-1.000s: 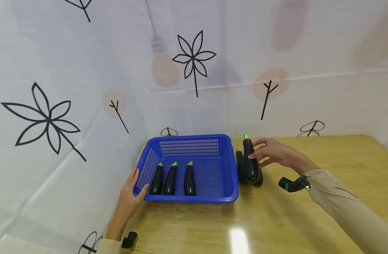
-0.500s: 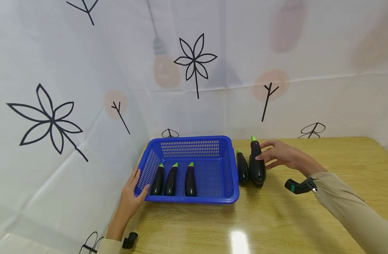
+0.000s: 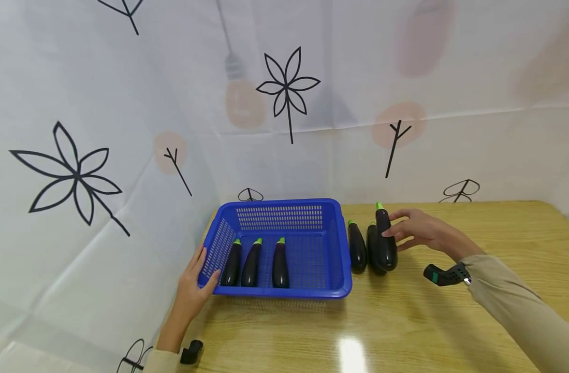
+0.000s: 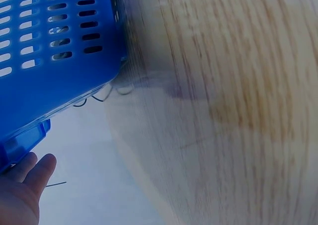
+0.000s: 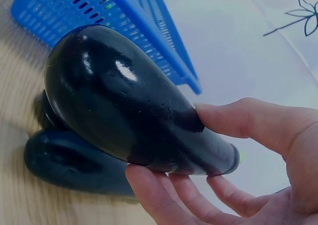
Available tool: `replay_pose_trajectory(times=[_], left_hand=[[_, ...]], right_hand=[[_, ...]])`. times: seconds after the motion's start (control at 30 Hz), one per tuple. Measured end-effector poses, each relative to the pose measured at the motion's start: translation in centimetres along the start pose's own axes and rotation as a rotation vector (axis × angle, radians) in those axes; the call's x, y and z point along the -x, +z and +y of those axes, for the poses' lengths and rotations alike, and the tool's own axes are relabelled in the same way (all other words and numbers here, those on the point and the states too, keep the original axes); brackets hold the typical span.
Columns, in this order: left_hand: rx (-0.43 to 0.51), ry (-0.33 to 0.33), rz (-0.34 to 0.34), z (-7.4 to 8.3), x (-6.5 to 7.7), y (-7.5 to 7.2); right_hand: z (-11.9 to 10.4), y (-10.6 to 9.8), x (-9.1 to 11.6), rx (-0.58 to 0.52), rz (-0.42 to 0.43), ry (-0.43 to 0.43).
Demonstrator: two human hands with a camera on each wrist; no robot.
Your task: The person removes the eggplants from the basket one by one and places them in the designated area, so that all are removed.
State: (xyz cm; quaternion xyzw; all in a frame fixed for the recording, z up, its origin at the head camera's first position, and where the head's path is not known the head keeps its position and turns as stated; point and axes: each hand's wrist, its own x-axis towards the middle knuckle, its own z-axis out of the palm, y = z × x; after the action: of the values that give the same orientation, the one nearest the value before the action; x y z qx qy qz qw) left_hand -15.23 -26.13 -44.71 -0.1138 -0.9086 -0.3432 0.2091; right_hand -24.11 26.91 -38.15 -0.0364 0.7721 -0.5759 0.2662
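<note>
In the head view, my right hand holds a dark eggplant between thumb and fingers, its green stem end pointing away. The right wrist view shows the thumb on one side of this eggplant and the fingertips on the other. Just left of it, two more eggplants lie on the table: one beside the basket, another partly hidden. My left hand rests with extended fingers against the near left corner of a blue plastic basket. Three eggplants lie inside, toward its left.
The wooden table reaches back to a white patterned cloth, which also hangs along the left side. The basket has slotted walls and a raised rim.
My right hand has moved to the right with the held eggplant, from over the two lying eggplants to their right side. The left hand stays at the basket.
</note>
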Motion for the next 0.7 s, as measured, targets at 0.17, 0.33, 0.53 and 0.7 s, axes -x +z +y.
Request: replay_pose_trajectory(times=[0.17,0.33,0.53,0.7], left_hand=[[0.005,0.003,0.005,0.1,0.0,0.0],[0.007,0.008,0.006,0.2,0.0,0.0],[0.008,0.006,0.009,0.2,-0.1,0.0],[0.013,0.001,0.009,0.1,-0.1,0.1]], right_hand=[[0.2,-0.2,0.0,0.001,-0.001,0.017],[0.4,-0.3,0.0,-0.003,-0.005,0.026],[0.9,-0.5,-0.2,0.001,-0.006,0.027],[1.3,-0.6,-0.5,0.0,-0.002,0.039]])
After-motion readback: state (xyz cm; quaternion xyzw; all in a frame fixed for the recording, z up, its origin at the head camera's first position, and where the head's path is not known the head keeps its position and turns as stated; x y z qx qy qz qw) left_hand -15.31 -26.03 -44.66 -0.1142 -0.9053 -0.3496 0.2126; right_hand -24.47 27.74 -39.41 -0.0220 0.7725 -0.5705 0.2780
